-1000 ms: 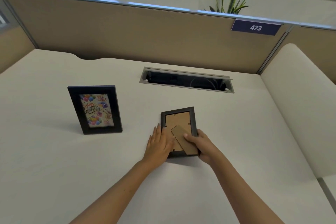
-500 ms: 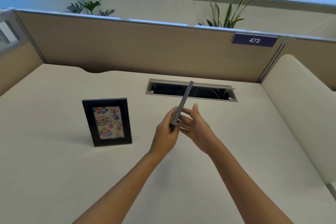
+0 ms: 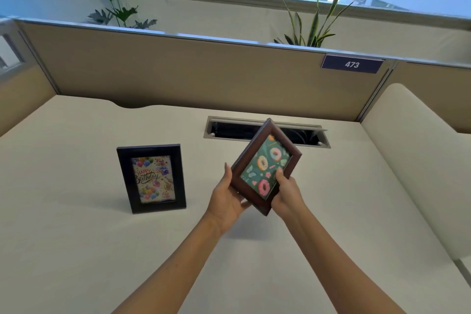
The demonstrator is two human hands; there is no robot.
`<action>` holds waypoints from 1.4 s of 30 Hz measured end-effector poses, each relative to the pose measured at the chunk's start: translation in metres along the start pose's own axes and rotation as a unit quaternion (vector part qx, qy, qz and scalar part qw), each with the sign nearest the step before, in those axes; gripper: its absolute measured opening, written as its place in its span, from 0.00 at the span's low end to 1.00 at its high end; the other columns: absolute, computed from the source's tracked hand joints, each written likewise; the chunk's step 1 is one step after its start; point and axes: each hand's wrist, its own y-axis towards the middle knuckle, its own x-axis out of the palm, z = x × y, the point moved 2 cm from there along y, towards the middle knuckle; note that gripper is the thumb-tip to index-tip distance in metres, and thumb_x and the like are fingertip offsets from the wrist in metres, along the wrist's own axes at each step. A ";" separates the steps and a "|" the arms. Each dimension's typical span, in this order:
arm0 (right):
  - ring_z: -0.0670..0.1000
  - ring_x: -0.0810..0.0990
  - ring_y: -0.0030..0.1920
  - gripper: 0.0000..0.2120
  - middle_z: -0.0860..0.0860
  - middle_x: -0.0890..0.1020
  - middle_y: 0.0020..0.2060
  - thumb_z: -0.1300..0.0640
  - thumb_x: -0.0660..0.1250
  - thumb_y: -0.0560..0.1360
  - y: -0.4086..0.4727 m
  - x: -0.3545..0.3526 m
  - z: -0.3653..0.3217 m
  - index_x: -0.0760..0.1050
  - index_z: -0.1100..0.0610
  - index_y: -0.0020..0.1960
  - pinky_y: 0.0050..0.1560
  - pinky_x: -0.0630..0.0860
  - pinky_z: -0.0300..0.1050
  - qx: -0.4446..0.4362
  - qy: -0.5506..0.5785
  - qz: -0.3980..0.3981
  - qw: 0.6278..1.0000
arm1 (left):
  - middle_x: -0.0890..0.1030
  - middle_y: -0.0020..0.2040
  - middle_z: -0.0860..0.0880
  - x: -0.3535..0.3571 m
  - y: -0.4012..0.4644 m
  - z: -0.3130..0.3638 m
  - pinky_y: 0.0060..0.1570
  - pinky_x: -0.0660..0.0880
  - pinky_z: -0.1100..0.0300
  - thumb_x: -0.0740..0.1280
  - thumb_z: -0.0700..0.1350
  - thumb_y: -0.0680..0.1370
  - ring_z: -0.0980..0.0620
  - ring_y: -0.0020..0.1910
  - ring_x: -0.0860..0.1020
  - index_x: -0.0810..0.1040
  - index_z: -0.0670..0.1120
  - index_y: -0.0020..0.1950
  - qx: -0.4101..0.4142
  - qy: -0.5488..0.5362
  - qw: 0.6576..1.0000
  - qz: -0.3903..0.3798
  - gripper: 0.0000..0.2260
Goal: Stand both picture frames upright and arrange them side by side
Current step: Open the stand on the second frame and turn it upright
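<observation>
A black frame with a birthday picture (image 3: 152, 178) stands upright on the white desk (image 3: 76, 237), left of centre. A brown frame with a doughnut picture (image 3: 265, 164) is in the air above the desk, tilted to the right with its picture side facing me. My left hand (image 3: 225, 197) grips its lower left edge from behind. My right hand (image 3: 286, 194) holds its lower right edge, thumb on the glass. The brown frame's back and stand are hidden.
A cable slot (image 3: 265, 131) is cut into the desk behind the held frame. A beige partition (image 3: 178, 71) with a "473" label (image 3: 352, 64) closes the back. A raised white ledge (image 3: 420, 160) runs along the right. Plants stand behind the partition.
The brown frame lay face down on the desk under both hands. It has been lifted and turned over, so its doughnut picture now faces me. The black frame has not moved.
</observation>
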 end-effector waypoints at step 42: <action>0.57 0.82 0.56 0.21 0.55 0.83 0.57 0.42 0.69 0.70 0.004 -0.040 0.010 0.74 0.49 0.59 0.55 0.79 0.62 -0.145 -0.211 -0.063 0.965 | 0.79 0.58 0.47 -0.039 0.032 -0.006 0.52 0.80 0.52 0.61 0.49 0.79 0.49 0.57 0.79 0.69 0.47 0.62 0.117 0.461 0.879 0.014 0.13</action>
